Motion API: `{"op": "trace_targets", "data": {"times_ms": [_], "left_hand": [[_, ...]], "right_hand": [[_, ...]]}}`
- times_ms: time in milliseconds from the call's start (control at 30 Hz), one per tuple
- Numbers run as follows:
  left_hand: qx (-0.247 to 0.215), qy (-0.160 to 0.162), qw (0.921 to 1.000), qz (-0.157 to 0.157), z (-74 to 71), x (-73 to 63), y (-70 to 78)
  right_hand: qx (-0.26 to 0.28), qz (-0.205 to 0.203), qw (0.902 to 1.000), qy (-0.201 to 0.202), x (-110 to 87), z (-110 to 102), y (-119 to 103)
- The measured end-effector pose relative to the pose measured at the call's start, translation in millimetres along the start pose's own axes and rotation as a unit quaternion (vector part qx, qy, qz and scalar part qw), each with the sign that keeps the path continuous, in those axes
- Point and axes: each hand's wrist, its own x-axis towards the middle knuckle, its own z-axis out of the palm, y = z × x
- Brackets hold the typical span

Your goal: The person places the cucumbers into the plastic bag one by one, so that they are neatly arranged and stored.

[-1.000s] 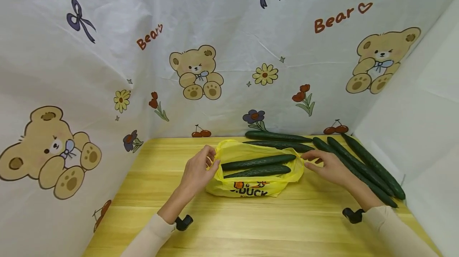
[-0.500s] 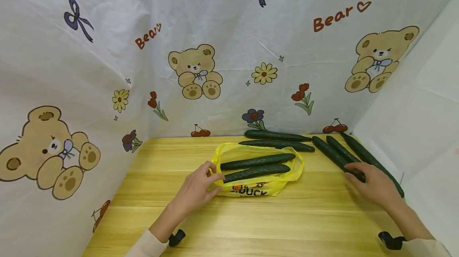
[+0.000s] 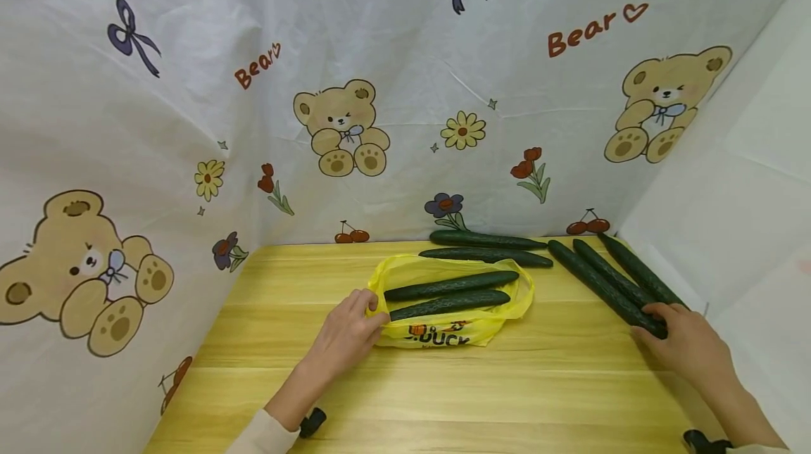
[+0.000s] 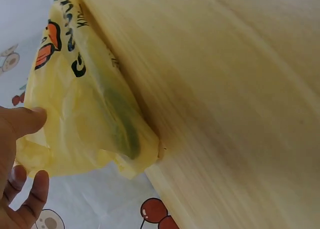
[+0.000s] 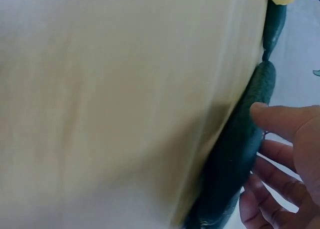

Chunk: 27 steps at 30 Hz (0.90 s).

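Note:
A yellow plastic bag [image 3: 488,331] with a printed duck design lies with its mouth spread. Two cucumbers, a rear one [image 3: 453,286] and a front one [image 3: 453,304], show inside it. My left hand [image 3: 342,334] pinches the bag's left rim; in the left wrist view its thumb presses on the yellow film. At the right, my right hand [image 3: 693,348] grips the near end of a dark green cucumber [image 3: 595,285]. In the right wrist view the thumb lies on one side of this cucumber [image 5: 235,139] and the fingers curl along the other.
Two more cucumbers, a middle one [image 3: 611,271] and an outer one [image 3: 640,271], lie beside the gripped one, near the right wall. Behind the bag lie two others, one at the wall [image 3: 488,240] and one nearer [image 3: 488,257]. Bear-print sheeting [image 3: 405,200] borders the wooden table [image 3: 507,398].
My right hand has left the bag's right rim, moved right and taken hold of a cucumber's near end. My left hand stays at the bag's left rim, slightly lower.

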Motion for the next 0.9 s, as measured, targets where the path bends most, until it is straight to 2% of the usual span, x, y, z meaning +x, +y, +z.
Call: {"op": "trace_targets", "data": {"times_ms": [233, 467, 733, 900], "left_hand": [[-0.051, 0.005, 0.9982, -0.032, -9.9, 1.9, 5.4], [-0.071, 0.019, 0.9963, -0.044, -12.5, -0.8, 9.3], [-0.1, 0.042, 0.9929, -0.05, -16.4, 2.9, 12.5], [-0.113, 0.053, 0.9912, -0.045, -17.9, 8.8, 14.5]], "right_hand": [[-0.018, 0.014, 0.9994, 0.026, -0.1, 12, 7], [-0.006, 0.012, 0.999, 0.042, 3.7, 15, 8], [0.049, 0.05, 0.9976, 0.0, 4.5, 3, 1], [0.05, 0.054, 0.9972, 0.003, 8.4, -8, 0]]}}
